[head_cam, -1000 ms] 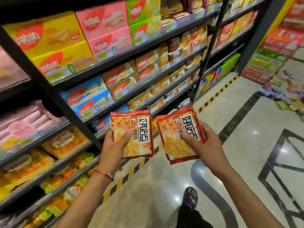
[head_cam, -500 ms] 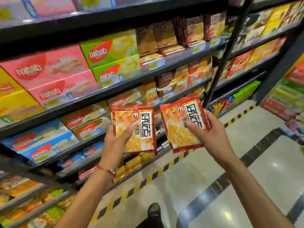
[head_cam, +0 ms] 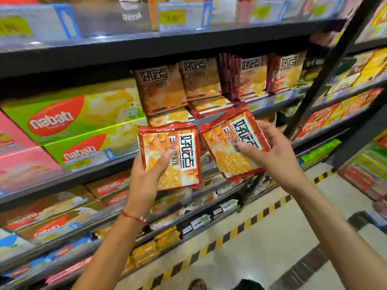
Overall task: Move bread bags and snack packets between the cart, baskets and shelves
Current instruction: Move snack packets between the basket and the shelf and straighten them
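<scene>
While each hand holds one, two packets (head_cam: 170, 158) show.

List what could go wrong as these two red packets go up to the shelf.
1. The right hand holds its tilted packet close to the brown packets standing at the shelf edge; pushing in might topple them.
2. Each hand seems to grip a thin stack; the left hand pinches its packet by one side, so a back one could slip out.

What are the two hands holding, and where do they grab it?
Each holds a red snack packet. The left hand grips one packet at its lower left edge; the right hand grips the other at its right side.
</scene>
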